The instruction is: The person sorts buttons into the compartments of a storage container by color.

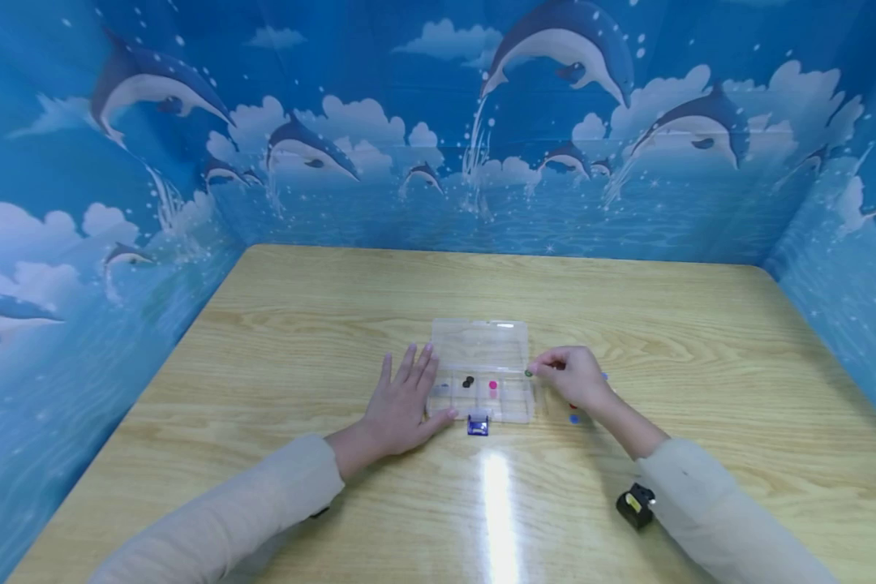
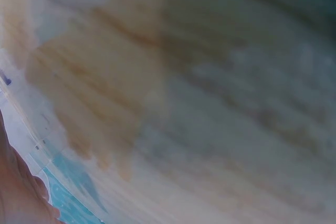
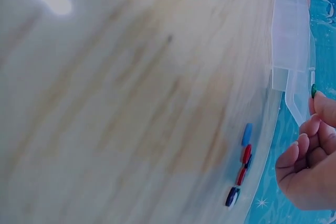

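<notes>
A clear divided box [image 1: 517,410] lies on the table with its lid [image 1: 479,344] laid back. Inside its compartments are black pieces [image 1: 468,382], a pink piece [image 1: 492,385] and something small and bluish at the left. The left hand [image 1: 401,410] rests spread along the box's left edge, thumb by the front edge. At the right edge the right hand [image 1: 571,377] pinches a green piece [image 1: 529,373] between thumb and finger; the green piece [image 3: 314,91] also shows in the right wrist view. The box's blue latch [image 1: 478,425] points frontward.
Right of the box, partly behind the right hand, lie loose pieces: a blue one [image 3: 247,134], red ones [image 3: 247,153] and dark ones [image 3: 230,196]. A black object with a yellow label [image 1: 635,506] stands near the right sleeve. A dolphin-print curtain [image 1: 438,162] surrounds the table [image 1: 336,292].
</notes>
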The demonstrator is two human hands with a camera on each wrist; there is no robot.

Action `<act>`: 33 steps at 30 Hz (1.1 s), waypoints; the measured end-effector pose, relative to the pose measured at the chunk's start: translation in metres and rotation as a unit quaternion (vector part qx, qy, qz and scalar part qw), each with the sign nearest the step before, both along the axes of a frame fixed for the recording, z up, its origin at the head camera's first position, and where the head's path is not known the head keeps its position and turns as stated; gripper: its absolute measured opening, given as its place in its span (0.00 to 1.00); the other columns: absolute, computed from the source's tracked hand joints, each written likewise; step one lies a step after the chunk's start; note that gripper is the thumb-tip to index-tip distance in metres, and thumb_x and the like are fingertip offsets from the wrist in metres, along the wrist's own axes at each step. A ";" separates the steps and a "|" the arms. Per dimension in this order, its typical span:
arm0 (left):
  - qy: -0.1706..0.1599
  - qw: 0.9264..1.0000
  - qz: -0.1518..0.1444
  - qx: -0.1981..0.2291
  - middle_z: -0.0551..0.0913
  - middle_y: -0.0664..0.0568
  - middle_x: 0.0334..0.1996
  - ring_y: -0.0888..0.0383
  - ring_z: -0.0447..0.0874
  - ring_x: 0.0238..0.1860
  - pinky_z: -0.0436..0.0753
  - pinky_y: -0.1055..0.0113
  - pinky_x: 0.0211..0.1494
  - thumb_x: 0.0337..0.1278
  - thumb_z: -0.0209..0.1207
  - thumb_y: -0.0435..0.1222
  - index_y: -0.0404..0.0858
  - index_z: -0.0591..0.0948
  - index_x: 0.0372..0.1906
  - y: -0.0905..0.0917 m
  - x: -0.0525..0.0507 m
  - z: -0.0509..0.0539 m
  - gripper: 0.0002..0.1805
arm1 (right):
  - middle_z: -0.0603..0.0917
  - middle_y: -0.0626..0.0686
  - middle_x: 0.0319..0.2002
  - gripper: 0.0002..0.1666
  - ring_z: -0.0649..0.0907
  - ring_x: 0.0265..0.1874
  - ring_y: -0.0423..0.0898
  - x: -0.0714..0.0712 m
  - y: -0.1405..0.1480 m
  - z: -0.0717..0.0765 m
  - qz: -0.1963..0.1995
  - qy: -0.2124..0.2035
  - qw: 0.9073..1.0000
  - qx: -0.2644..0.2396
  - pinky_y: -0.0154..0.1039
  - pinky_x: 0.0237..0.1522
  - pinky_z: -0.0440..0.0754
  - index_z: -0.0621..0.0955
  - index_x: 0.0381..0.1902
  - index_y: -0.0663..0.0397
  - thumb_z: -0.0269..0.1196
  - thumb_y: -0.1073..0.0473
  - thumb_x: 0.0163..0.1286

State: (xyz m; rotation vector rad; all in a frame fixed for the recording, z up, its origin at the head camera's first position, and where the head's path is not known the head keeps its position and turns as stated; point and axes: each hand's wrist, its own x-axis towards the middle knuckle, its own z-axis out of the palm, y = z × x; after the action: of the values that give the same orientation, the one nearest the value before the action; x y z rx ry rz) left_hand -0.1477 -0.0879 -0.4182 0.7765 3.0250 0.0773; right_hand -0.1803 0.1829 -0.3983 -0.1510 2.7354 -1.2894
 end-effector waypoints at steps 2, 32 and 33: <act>0.000 1.000 0.000 0.002 0.43 0.42 0.74 0.42 0.40 0.74 0.43 0.39 0.72 0.61 0.37 0.64 0.33 0.47 0.72 0.000 0.000 0.000 0.47 | 0.81 0.53 0.26 0.11 0.70 0.22 0.40 0.000 -0.002 0.000 0.007 -0.001 1.000 -0.001 0.29 0.22 0.68 0.83 0.35 0.65 0.61 0.60 0.63; -0.001 1.000 0.001 0.001 0.44 0.42 0.74 0.42 0.41 0.74 0.44 0.40 0.72 0.62 0.36 0.64 0.33 0.47 0.72 0.000 0.001 0.002 0.47 | 0.86 0.56 0.26 0.07 0.73 0.20 0.36 0.002 -0.020 0.000 0.079 0.037 0.995 0.056 0.29 0.24 0.70 0.85 0.26 0.62 0.64 0.64 0.59; -0.001 1.000 0.001 0.000 0.43 0.42 0.74 0.42 0.41 0.74 0.44 0.40 0.72 0.62 0.36 0.64 0.33 0.47 0.72 0.000 0.001 0.002 0.47 | 0.87 0.56 0.27 0.06 0.73 0.20 0.36 0.002 -0.020 0.000 0.077 0.035 0.995 0.057 0.28 0.25 0.70 0.85 0.26 0.62 0.64 0.64 0.59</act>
State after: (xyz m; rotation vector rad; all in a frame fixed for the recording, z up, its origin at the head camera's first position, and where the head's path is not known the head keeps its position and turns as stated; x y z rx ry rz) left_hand -0.1471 -0.0875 -0.4162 0.7725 3.0244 0.0784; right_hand -0.1785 0.1630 -0.3984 -0.3945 2.7836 -1.1063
